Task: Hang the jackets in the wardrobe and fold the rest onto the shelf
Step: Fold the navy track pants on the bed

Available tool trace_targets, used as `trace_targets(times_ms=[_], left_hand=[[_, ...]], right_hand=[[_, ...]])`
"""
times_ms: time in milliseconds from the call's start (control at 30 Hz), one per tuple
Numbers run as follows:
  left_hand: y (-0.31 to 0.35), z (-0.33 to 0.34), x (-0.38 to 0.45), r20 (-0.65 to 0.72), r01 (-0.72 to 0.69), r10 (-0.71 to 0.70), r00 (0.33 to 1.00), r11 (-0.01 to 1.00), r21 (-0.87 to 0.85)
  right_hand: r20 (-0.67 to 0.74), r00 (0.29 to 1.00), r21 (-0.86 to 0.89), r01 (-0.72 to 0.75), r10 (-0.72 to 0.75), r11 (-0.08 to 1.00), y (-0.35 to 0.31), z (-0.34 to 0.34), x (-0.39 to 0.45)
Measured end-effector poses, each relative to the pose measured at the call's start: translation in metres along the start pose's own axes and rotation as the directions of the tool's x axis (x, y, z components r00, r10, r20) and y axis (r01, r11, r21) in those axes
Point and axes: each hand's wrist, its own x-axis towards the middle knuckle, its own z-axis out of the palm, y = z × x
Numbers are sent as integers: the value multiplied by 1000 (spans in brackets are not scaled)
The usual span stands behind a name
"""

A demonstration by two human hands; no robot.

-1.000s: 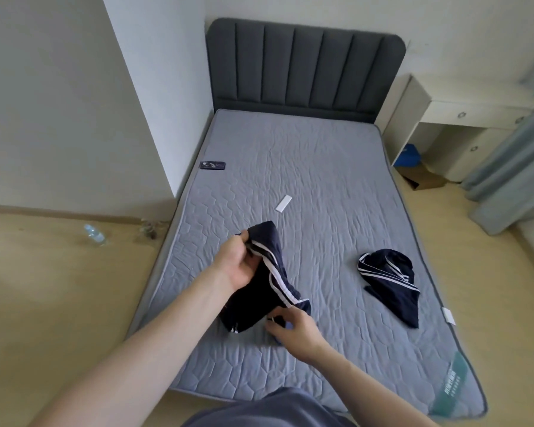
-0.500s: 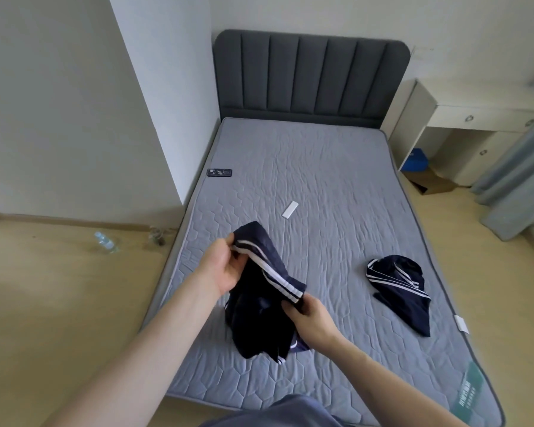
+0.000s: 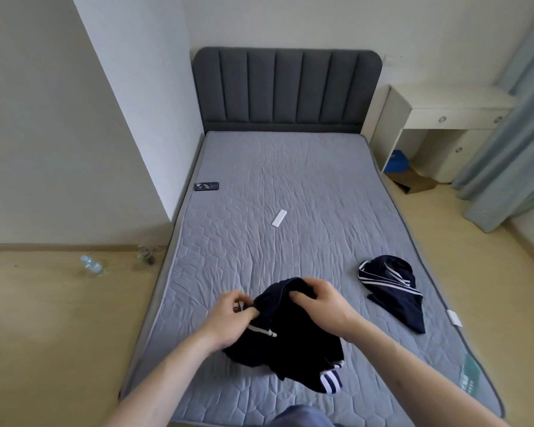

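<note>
Hands (image 3: 235, 315) (image 3: 319, 303) grip crumpled navy striped garment (image 3: 293, 340).

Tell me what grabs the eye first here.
Both hands, left hand and right hand, grip a dark navy garment with white stripes at the near end of the grey mattress. A second navy striped garment lies crumpled to the right; a black phone sits at the mattress's left edge.

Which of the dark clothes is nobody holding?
The crumpled garment lying alone on the right of the mattress. Both hands, left and right, hold the other one.
</note>
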Motion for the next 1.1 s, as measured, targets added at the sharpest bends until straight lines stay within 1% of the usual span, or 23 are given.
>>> trace_targets(times_ms=[33, 67, 100, 133, 167, 200, 233, 267, 300, 333, 367, 400, 433, 500, 533, 600, 700, 767, 833, 900, 967, 1033, 1100], left_hand=[[10, 2, -7, 131, -6, 15, 991, 998, -69], [18, 4, -13, 253, -17, 49, 966, 992, -124], [24, 6, -18, 335, -36, 87, 938, 987, -156], [29, 8, -22, 367, -66, 126, 922, 983, -171], [33, 9, -26, 363, -108, 156, 919, 983, -150], [35, 11, -27, 332, -166, 183, 926, 983, -79], [37, 12, -27, 283, -235, 213, 935, 971, 44], [41, 13, -26, 223, -297, 250, 942, 931, 212], [44, 12, -23, 162, -334, 294, 942, 865, 373], [49, 11, -21, 109, -338, 326, 939, 813, 474], [51, 9, -17, 55, -330, 349, 936, 809, 487], [54, 4, -13, 15, -322, 351, 936, 843, 431], [54, -1, -9, -5, -318, 339, 941, 887, 334], [58, -12, -4, 10, -310, 312, 950, 937, 161], [61, -15, -3, 28, -300, 299, 954, 947, 118], [69, -15, -5, 86, -280, 273, 958, 957, 73], [78, -7, -7, 198, -254, 257, 946, 966, -38], [82, -3, -6, 215, -242, 252, 944, 968, -71], [84, 0, -2, 192, -247, 252, 949, 968, -49], [77, 1, 7, 158, -251, 244, 957, 968, 29], [61, 0, 18, 110, -234, 215, 970, 950, 206], [36, 0, 29, 72, -178, 163, 984, 903, 391], [12, 3, 38, 65, -95, 71, 995, 837, 538]], right_hand=[[-20, 999, 37, -24, 25, 999, -3, -1, 2], [-37, 998, 62, -46, 48, 997, -6, -2, 3], [-43, 997, 70, -61, 64, 996, -9, -4, 5], [-42, 996, 59, -70, 73, 996, -12, -6, 5], [-36, 996, 38, -76, 78, 996, -14, -8, 6], [-29, 996, 13, -82, 82, 997, -16, -10, 6], [-26, 996, -10, -91, 90, 996, -17, -11, 6], [-28, 995, -36, -97, 96, 995, -17, -14, 7], [-36, 995, -72, -97, 94, 993, -16, -17, 7], [-47, 995, -123, -91, 86, 988, -14, -21, 7], [-56, 996, -183, -82, 73, 980, -11, -25, 7], [-66, 996, -236, -78, 64, 969, -6, -29, 7], [-67, 996, -280, -82, 66, 957, 0, -33, 6], [-32, 994, -334, -107, 102, 936, 14, -38, 3], [-10, 993, -357, -116, 121, 927, 22, -38, 2], [21, 989, -407, -126, 147, 905, 36, -34, 1], [63, 981, -427, -138, 182, 894, 54, -23, -3], [78, 977, -456, -144, 201, 878, 66, -16, -5], [44, 977, -437, -168, 208, 883, 79, -13, -7], [-9, 977, -409, -199, 214, 891, 92, -13, -8], [-50, 976, -424, -215, 214, 880, 104, -19, -7], [-77, 975, -454, -222, 211, 863, 114, -29, -5], [-80, 973, -477, -230, 219, 848, 119, -39, 0]])
